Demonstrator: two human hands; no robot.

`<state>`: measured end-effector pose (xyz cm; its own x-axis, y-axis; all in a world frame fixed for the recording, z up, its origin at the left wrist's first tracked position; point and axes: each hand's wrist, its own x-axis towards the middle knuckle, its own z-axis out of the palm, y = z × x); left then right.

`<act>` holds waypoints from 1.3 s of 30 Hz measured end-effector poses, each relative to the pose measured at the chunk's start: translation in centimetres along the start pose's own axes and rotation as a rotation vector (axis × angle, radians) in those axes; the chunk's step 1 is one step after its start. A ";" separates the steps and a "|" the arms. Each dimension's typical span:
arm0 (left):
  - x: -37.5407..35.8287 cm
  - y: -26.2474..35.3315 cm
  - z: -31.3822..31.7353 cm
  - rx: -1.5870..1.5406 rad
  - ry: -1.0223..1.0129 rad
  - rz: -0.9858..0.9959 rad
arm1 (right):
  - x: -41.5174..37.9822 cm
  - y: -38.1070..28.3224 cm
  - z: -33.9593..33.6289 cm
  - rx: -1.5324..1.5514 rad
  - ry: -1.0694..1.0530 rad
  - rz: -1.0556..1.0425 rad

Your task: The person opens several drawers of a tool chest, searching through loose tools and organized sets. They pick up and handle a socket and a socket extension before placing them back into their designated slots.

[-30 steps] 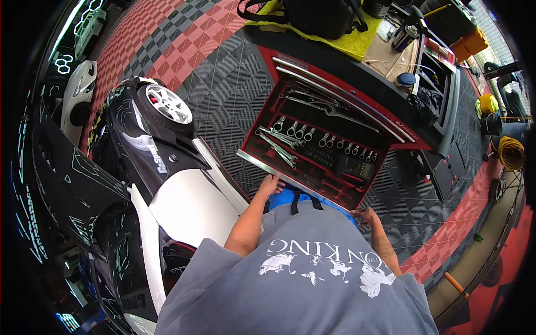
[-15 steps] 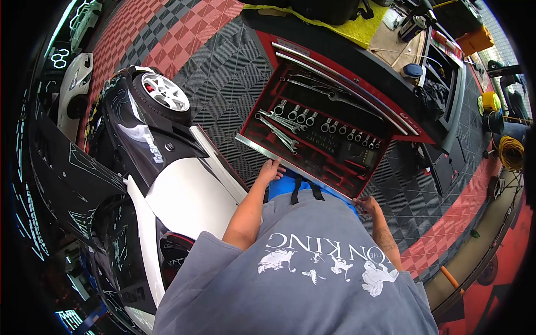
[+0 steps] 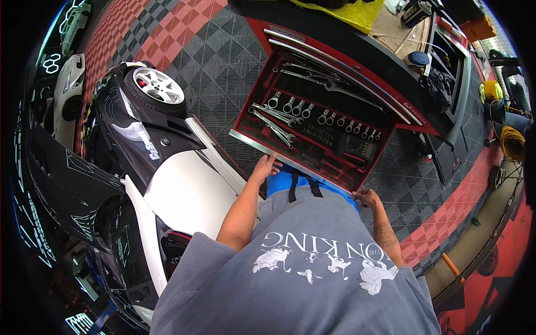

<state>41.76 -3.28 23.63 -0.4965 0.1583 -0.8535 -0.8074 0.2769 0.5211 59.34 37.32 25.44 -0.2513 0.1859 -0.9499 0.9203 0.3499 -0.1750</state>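
Note:
A red tool drawer (image 3: pixel 237 134) stands pulled out in front of my waist. My left hand (image 3: pixel 267 167) has its fingers curled over the silver front edge, left of the middle. At the right corner of that edge, my right hand (image 3: pixel 367 197) grips with thumb and fingers. Several ratcheting wrenches (image 3: pixel 298 107) lie in a row inside, rings toward the back. Loose combination wrenches (image 3: pixel 273 125) are heaped at the left, and long wrenches (image 3: pixel 329 85) lie along the back. Dark foam with red-edged cutouts (image 3: pixel 335 170) fills the front right.
The drawer belongs to a black and red tool cabinet (image 3: pixel 357 61), with a yellow cloth (image 3: pixel 352 15) and a spray can (image 3: pixel 416 14) on top. At the left stands a black and white car (image 3: pixel 178 190) with a white wheel (image 3: pixel 159 85). A coiled yellow hose (image 3: pixel 512 146) hangs at the far right.
The view has shifted slightly, so the cabinet and car sit a little further left and higher. Both hands stay at the same places on the drawer edge.

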 end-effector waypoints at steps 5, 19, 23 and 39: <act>0.1 0.0 0.0 0.006 -0.024 -0.013 | 0.5 0.4 0.1 -0.005 -0.007 0.000; 0.5 0.8 -0.1 0.019 -0.055 -0.004 | 1.1 1.0 0.5 0.047 0.087 -0.016; 0.9 0.9 0.0 0.030 -0.035 -0.005 | 0.6 0.1 -0.1 0.001 0.066 0.048; 1.1 0.4 -0.1 0.035 -0.034 0.003 | 0.7 0.7 0.4 0.124 0.046 0.025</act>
<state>40.85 -3.12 22.95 -0.4873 0.1907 -0.8521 -0.7939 0.3097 0.5233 59.89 37.38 24.52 -0.2391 0.2360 -0.9419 0.9557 0.2287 -0.1853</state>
